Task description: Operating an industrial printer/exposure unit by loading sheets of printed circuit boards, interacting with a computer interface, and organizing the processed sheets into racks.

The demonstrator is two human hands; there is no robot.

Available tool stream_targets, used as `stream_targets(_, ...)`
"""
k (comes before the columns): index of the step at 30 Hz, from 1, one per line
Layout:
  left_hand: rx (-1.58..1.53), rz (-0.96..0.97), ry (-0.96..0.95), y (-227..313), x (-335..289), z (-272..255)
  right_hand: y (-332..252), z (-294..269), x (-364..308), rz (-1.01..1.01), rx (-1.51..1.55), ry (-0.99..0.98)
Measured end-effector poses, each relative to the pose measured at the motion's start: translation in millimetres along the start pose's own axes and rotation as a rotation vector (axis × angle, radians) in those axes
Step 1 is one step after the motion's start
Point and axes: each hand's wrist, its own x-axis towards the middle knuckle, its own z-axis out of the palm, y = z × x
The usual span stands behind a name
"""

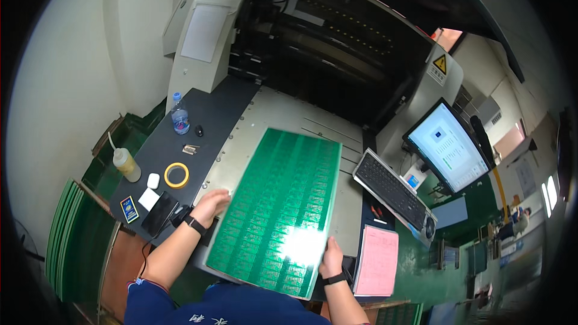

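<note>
Holding, right hand point(332, 259): was closed on the right edge of the panel point(274, 198), thumb along its side.
Left hand point(211, 206): was half-curled at the opposite edge; whether it gripped could not be told.
Panel: was between both hands, over the bed point(289, 108).
Tape point(168, 176): lay beyond the left hand.
Keyboard point(390, 188): lay beyond the right hand.
Papers point(377, 262): lay just right of the right hand.

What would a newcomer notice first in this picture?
Most likely the big green patterned panel, low in the middle between the left hand and the right hand, with a white glare near its lower right. Next, perhaps, the lit monitor at right, then the yellow tape roll on the dark side table at left.
</note>
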Motion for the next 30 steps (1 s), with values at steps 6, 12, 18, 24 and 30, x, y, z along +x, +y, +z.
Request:
stream_targets(6,0.284,0.183,0.104,-47.3,-37.6,-52.7,13.2,7.5,50.8,0.086,-0.087,-0.072)
stream_targets(12,1.245,0.792,0.188,-101.0,-75.6,-104.8,-39.2,70.3,148.0,0.209,0.035,-0.17)
stream_targets(18,1.345,0.648,0.342,-93.2,-76.4,-85.1,40.4,100.0,135.2,-0.745,-1.503,-0.11)
stream_targets(24,1.316,0.641,0.335,-86.6,-77.8,-84.2,49.8,102.7,116.6,-0.875,-1.652,-0.164)
stream_targets(30,1.326,0.651,0.331,-88.5,-73.9,-86.5,7.9,101.0,150.8,-0.631,-1.569,-0.402)
